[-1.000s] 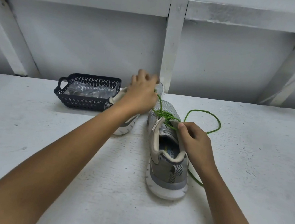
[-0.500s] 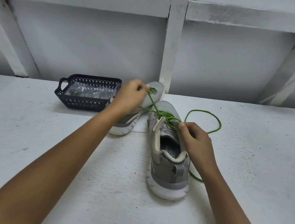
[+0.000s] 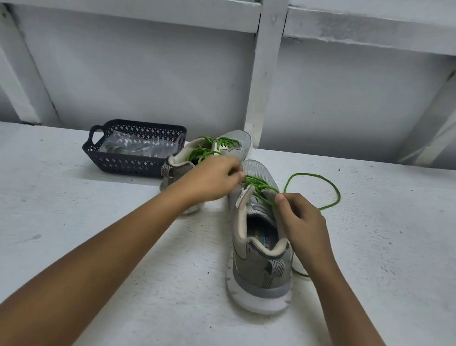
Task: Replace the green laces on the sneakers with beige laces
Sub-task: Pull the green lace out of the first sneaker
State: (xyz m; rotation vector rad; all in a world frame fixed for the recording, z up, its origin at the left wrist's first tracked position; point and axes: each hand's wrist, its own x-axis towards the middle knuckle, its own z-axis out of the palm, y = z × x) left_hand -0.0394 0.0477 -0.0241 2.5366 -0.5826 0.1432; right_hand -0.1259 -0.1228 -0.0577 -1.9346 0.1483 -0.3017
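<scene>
Green lace (image 3: 260, 183) is left half threaded in the near sneaker (image 3: 261, 263) on the table (image 3: 69, 239). It is pinched at the eyelets by the left hand (image 3: 211, 179), brought back down after an upward pull, and by the right hand (image 3: 301, 219); another crossing is judged ready to be drawn out
</scene>
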